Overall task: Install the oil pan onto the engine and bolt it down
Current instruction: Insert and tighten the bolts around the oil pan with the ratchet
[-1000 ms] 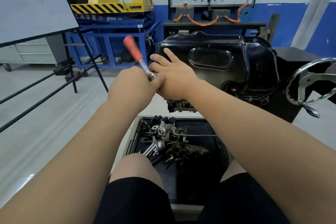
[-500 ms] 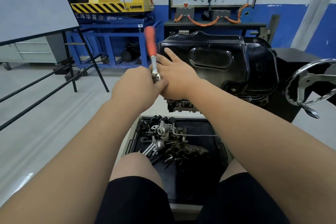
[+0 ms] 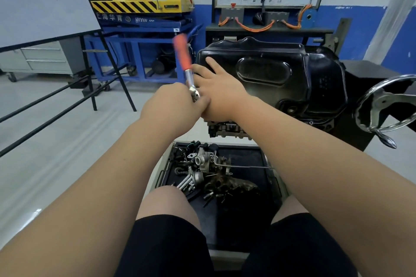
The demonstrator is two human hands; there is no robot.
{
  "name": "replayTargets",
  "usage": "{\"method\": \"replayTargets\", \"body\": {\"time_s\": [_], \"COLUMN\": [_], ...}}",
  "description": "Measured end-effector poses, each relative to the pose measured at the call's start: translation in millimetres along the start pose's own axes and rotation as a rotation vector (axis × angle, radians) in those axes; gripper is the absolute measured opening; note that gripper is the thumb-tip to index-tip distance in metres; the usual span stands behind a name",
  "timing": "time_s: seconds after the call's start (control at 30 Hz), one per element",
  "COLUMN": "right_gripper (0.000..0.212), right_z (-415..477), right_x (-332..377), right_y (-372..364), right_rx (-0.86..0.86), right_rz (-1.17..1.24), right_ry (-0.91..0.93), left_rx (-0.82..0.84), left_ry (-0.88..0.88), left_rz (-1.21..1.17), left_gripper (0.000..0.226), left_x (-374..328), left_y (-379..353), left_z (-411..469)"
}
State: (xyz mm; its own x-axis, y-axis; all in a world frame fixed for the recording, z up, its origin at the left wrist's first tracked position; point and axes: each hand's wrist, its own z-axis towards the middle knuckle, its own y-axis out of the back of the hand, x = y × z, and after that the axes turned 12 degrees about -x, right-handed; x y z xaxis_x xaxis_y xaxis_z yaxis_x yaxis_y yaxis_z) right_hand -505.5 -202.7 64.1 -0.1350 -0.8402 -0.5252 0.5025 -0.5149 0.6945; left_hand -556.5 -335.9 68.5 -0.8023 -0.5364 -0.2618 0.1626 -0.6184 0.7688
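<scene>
The black oil pan sits on top of the engine, which is mounted on a stand in front of me. My left hand grips the metal head end of a ratchet wrench at the pan's left edge. The wrench's orange handle points up, tilted slightly left and blurred by motion. Flat on the pan's left side lies my right hand, fingers straight, touching my left hand. The bolt and socket are hidden behind my hands.
A black tray below the engine holds several loose bolts and engine parts. The stand's chrome handwheel is at the right. A whiteboard easel, black rails and a blue lift table stand to the left.
The orange handle swung from a left tilt to upright, then back a little to the left. Both hands stayed at the pan's left edge.
</scene>
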Motion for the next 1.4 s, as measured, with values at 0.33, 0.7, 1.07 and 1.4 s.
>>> {"method": "replayTargets", "body": {"time_s": [0.33, 0.7, 1.07, 1.4], "right_gripper": [0.063, 0.053, 0.054, 0.054], "right_z": [-1, -2, -4, -5], "right_x": [1, -1, 1, 1], "right_y": [-1, -1, -2, -1], "right_rx": [-0.010, -0.004, -0.021, -0.032], "right_rz": [0.000, 0.000, -0.037, 0.004], "right_ry": [-0.012, 0.015, -0.009, -0.029], "left_rx": [0.019, -0.021, -0.011, 0.004], "left_ry": [-0.001, -0.154, -0.027, 0.100], "left_rz": [0.008, 0.073, -0.038, -0.068], "left_gripper": [0.046, 0.030, 0.043, 0.049], "left_x": [1, 4, 6, -2], "left_y": [1, 3, 7, 2], "left_z": [0, 2, 4, -3]}}
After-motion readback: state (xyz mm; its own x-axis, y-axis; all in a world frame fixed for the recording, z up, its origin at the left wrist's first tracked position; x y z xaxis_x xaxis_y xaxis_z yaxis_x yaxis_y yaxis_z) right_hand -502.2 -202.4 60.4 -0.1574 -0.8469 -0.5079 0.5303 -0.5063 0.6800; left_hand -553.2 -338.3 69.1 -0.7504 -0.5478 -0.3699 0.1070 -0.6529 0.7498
